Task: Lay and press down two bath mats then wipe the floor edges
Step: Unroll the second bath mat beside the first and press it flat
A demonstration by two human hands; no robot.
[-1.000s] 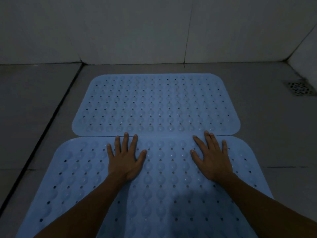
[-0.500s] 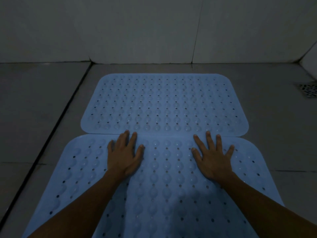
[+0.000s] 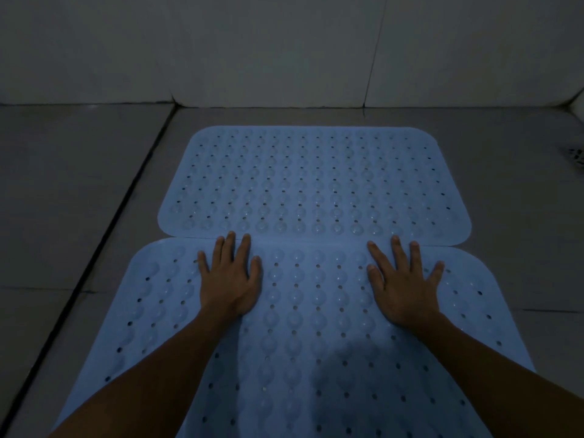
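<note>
Pressing flat against the near bath mat (image 3: 303,343), the left hand (image 3: 229,286) lay palm down with its fingers spread, the longest fingertips reaching the seam where the two mats met. The right hand (image 3: 403,289) lay the same way further along that edge, palm down, fingers fanned wider, the little finger angled outward. Neither hand gripped anything; both forearms ran back toward the bottom corners of the view.

The near mat was pale blue, thin and rubbery in look, with rounded corners. Its surface carried rows of round, domed bumps set between small punched holes, the holes showing dark against the blue. It lay on the floor and ran out past the bottom of the view. A soft shadow fell across its middle between the forearms.

The far bath mat (image 3: 316,181) was the same colour and pattern, a rounded rectangle lying flat, its long near edge touching or just overlapping the far edge of the near mat; which lay on top could not be told. Its far edge stopped short of the wall (image 3: 252,49).

The floor (image 3: 63,191) was of large, smooth grey tiles with a dull sheen, divided by thin grout lines and one darker, wider joint running diagonally along the left. The wall was of big pale panels with narrow vertical seams. A metal grated floor drain (image 3: 575,155) showed at the right edge, well apart from the mats.
</note>
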